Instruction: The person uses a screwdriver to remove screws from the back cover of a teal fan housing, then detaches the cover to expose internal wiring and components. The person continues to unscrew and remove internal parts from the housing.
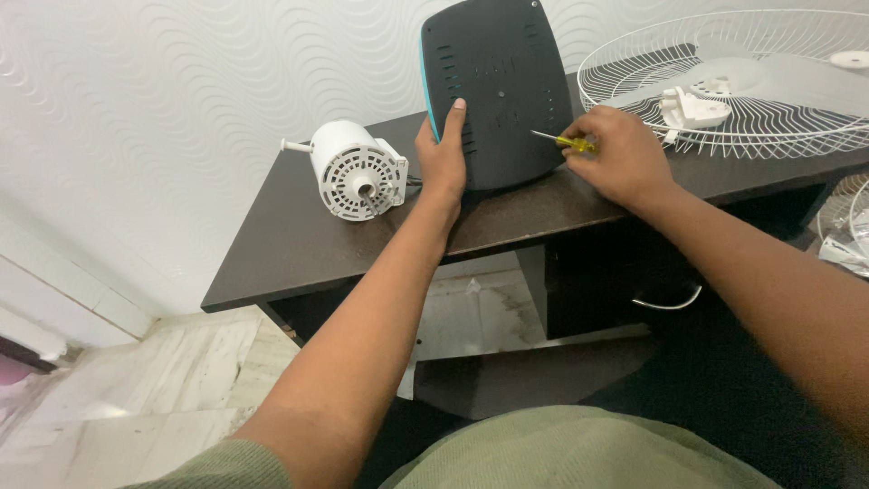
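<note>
White fan motor (pixel 356 169) laid on its side at left of dark desk (pixel 299 244), shaft pointed left. Dark grey fan base (pixel 498 81) stood on edge at desk middle, leaned toward wall. Base gripped at left edge by left hand (pixel 442 161), fingers wrapped behind, thumb pressed on face. Yellow-handled screwdriver (pixel 563 140) pinched in closed right hand (pixel 617 156), tip set against base. White wire fan guard (pixel 751 81) laid at right.

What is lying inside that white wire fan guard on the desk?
Inside the white wire fan guard lies a white plastic piece, and the pale fan blades show through the wires. The frame edge cuts off the guard's right side.
</note>
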